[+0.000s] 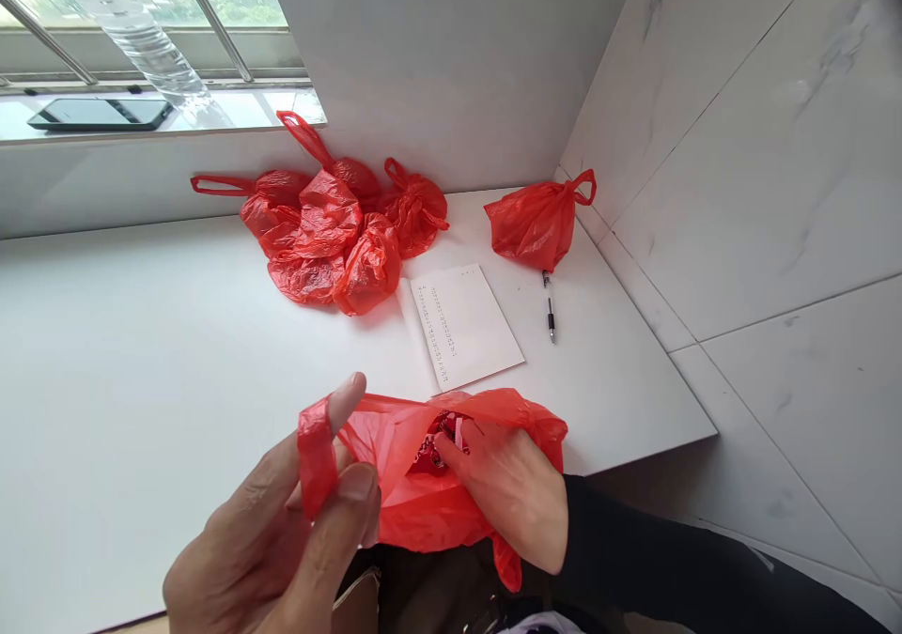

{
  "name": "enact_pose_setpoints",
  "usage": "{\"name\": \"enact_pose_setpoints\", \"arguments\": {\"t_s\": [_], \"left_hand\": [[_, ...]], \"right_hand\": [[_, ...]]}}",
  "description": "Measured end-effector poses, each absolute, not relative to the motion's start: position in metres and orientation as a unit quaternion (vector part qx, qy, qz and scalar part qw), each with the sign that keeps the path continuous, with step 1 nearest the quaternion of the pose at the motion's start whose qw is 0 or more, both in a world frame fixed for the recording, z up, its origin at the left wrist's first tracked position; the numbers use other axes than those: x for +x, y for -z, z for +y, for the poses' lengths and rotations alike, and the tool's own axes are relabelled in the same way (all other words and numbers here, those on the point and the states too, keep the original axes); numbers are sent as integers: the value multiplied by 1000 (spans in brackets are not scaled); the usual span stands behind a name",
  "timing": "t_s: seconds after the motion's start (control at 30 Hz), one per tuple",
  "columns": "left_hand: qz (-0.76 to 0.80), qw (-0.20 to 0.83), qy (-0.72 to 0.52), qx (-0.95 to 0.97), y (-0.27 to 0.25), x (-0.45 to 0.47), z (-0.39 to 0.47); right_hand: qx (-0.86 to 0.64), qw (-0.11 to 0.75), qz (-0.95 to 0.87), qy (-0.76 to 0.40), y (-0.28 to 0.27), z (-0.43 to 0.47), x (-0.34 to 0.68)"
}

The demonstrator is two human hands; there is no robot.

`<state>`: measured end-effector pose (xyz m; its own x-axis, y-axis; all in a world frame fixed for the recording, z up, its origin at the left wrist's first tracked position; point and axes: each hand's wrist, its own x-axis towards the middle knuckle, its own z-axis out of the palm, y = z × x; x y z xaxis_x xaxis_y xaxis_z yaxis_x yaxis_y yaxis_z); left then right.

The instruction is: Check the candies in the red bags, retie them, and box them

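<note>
At the table's front edge, a red plastic bag (429, 517) gapes with its mouth facing up. My left hand (282, 521) is closed on its left side, one handle loop passing around the index finger and the thumb pressing the film. My right hand (511, 484) reaches down inside the bag. Its thumb and fingers lie around a shiny red printed packet (433, 451), which they appear to grip; the fingertips are partly hidden. The bag's other handle hangs below my right wrist.
Several knotted red bags (328, 230) are bunched by the wall, and another red bag (536, 225) stands at the right. An open notebook (469, 329) and a pen (550, 310) lie between. A phone (102, 115) and a water bottle (159, 56) are on the windowsill.
</note>
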<state>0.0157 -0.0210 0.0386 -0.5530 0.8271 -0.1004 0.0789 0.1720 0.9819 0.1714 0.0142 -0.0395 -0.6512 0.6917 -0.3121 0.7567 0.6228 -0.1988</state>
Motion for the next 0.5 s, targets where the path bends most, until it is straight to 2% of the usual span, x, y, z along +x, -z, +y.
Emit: {"name": "enact_pose_setpoints", "arguments": {"t_s": [0.3, 0.5], "left_hand": [[665, 348, -575, 325, -32, 15, -22], [634, 324, -594, 375, -19, 2, -23]], "right_hand": [[378, 118, 904, 158, 48, 12, 167], [422, 141, 889, 108, 42, 17, 164]]}}
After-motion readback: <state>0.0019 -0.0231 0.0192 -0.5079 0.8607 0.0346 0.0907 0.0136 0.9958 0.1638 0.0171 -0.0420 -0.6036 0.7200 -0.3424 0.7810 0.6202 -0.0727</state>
